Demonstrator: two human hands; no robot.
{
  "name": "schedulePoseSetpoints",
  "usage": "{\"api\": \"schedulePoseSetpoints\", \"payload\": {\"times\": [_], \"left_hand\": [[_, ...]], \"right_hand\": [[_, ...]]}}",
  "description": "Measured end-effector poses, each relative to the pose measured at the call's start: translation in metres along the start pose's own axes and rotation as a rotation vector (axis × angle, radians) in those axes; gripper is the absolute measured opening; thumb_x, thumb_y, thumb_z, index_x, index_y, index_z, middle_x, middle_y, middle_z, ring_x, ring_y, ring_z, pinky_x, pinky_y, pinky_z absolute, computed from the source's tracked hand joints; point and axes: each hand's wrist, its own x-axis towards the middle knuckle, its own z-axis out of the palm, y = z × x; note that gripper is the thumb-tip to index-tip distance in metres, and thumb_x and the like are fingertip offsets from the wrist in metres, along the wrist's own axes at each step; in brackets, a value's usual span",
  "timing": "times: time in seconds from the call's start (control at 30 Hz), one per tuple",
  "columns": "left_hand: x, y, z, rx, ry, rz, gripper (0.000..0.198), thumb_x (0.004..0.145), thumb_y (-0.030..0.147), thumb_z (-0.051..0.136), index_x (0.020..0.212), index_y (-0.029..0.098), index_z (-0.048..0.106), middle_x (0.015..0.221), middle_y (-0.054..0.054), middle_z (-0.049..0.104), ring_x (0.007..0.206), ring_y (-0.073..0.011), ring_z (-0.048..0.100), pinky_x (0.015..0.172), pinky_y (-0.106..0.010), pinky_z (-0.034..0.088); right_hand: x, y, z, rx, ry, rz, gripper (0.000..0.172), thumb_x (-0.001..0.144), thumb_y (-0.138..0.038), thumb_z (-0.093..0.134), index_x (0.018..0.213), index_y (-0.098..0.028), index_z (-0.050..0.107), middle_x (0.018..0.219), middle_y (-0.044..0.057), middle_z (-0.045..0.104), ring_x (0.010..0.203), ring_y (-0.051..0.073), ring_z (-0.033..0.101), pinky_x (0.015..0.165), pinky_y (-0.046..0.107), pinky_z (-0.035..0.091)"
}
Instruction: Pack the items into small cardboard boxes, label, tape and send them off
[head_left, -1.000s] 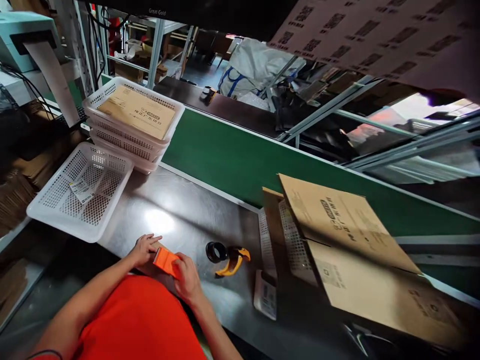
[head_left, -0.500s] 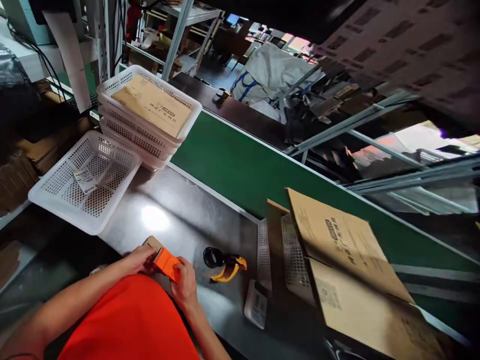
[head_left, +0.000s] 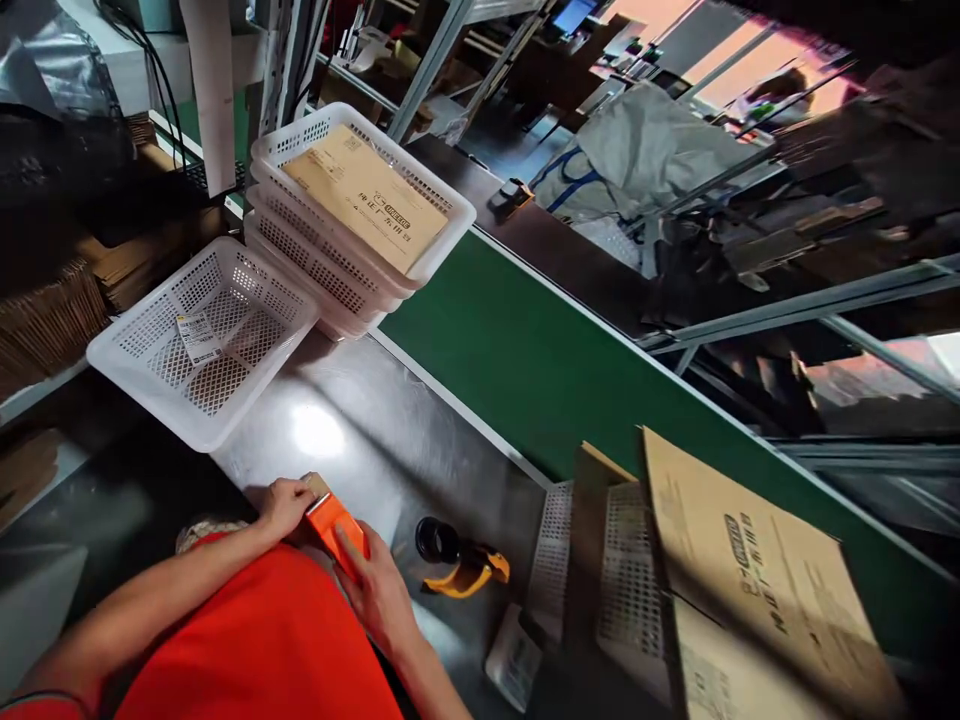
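My right hand (head_left: 386,590) is closed around a small orange box (head_left: 337,530), its fingers along the side and top. At the box's far left end, my left hand (head_left: 286,507) pinches near a brown cardboard piece (head_left: 316,485); whether it grips the cardboard or the box's edge is hard to make out. Both hands are close to my red-clad front, over the metal table (head_left: 352,440). Right of them lies a black-and-yellow hand tool (head_left: 466,570) with a round black ring (head_left: 436,541).
An open white basket (head_left: 150,400) holding a printed label (head_left: 199,339) stands left. Behind it rises a basket stack (head_left: 315,250) with a flat carton (head_left: 367,200) on top. A green belt (head_left: 525,340) runs beyond. An upright carton (head_left: 772,560) and a pale device (head_left: 514,655) are at right.
The view has shifted, so baskets, tool and cartons appear farther right. My right hand has moved along the orange box, its fingers now lying more over the top. My left hand stays at its end.
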Motion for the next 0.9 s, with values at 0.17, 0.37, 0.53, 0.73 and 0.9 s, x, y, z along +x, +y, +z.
{"api": "schedulePoseSetpoints", "payload": {"times": [0.17,0.37,0.53,0.73,0.9], "left_hand": [[0.007,-0.003,-0.003,0.187,0.131,0.055,0.027,0.095,0.025,0.061,0.074,0.018,0.077,0.07,-0.001,0.071,0.07,-0.0162,0.06,0.066,-0.028,0.034],[0.021,-0.014,-0.019,0.318,0.194,0.087,0.031,0.103,0.031,0.055,0.091,0.02,0.081,0.088,-0.004,0.081,0.081,-0.0158,0.069,0.073,-0.025,0.042],[0.031,-0.018,-0.02,0.442,0.163,0.093,0.03,0.104,0.032,0.057,0.09,0.022,0.082,0.088,-0.003,0.08,0.082,-0.0161,0.069,0.075,-0.025,0.044],[0.024,-0.018,-0.024,0.585,0.179,0.144,0.022,0.098,0.033,0.066,0.115,0.026,0.079,0.127,-0.008,0.07,0.112,-0.0245,0.067,0.084,-0.029,0.046],[0.03,-0.012,-0.026,0.626,0.123,0.15,0.016,0.096,0.026,0.066,0.107,0.026,0.079,0.12,-0.008,0.073,0.106,-0.0237,0.069,0.089,-0.03,0.046]], "right_hand": [[0.006,-0.008,-0.021,-0.083,-0.122,0.059,0.051,0.104,-0.034,0.056,0.155,-0.031,0.056,0.142,0.017,0.061,0.12,0.031,0.069,0.101,0.046,0.063],[0.023,-0.022,-0.036,-0.123,-0.309,0.195,0.047,0.104,-0.034,0.058,0.151,-0.029,0.063,0.136,0.018,0.066,0.117,0.03,0.07,0.103,0.042,0.06],[0.06,-0.041,-0.047,-0.187,-0.507,0.307,0.053,0.104,-0.039,0.058,0.157,-0.033,0.056,0.13,0.017,0.066,0.113,0.031,0.068,0.094,0.039,0.057],[0.073,-0.043,-0.048,-0.215,-0.519,0.314,0.05,0.1,-0.037,0.06,0.15,-0.034,0.061,0.122,0.016,0.066,0.106,0.032,0.068,0.083,0.036,0.056],[0.068,-0.041,-0.041,-0.236,-0.493,0.304,0.052,0.099,-0.035,0.061,0.151,-0.035,0.06,0.122,0.016,0.066,0.106,0.033,0.068,0.082,0.036,0.055]]}}
